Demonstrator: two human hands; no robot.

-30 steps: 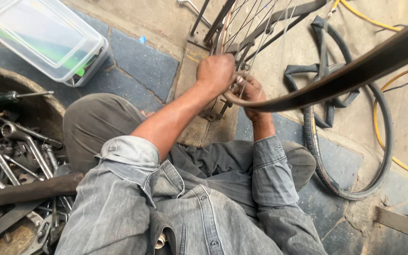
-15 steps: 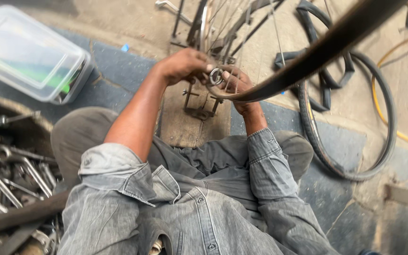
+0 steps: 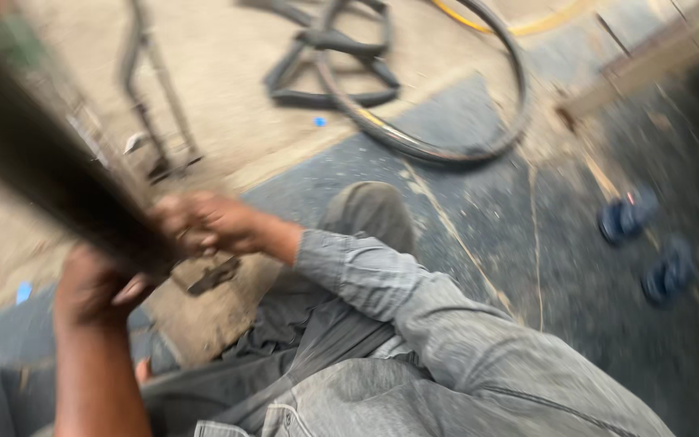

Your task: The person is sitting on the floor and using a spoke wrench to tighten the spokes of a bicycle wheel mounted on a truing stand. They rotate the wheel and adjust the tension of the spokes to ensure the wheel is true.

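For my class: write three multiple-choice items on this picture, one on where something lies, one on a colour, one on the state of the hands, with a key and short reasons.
1. Where do the loose tyres lie?
A. on the ground beyond the knee
B. on the person's lap
C. hung on a wall

2. What colour are the sandals at the right?
A. red
B. blue
C. white

3. What are the left hand and right hand doing?
A. resting open on the ground
B. both closed at the dark wheel rim
C. holding the sandals

Key: 1 A, the tyres lie flat on the ground past the knee; 2 B, both sandals show blue; 3 B, fingers of both hands curl at the rim.
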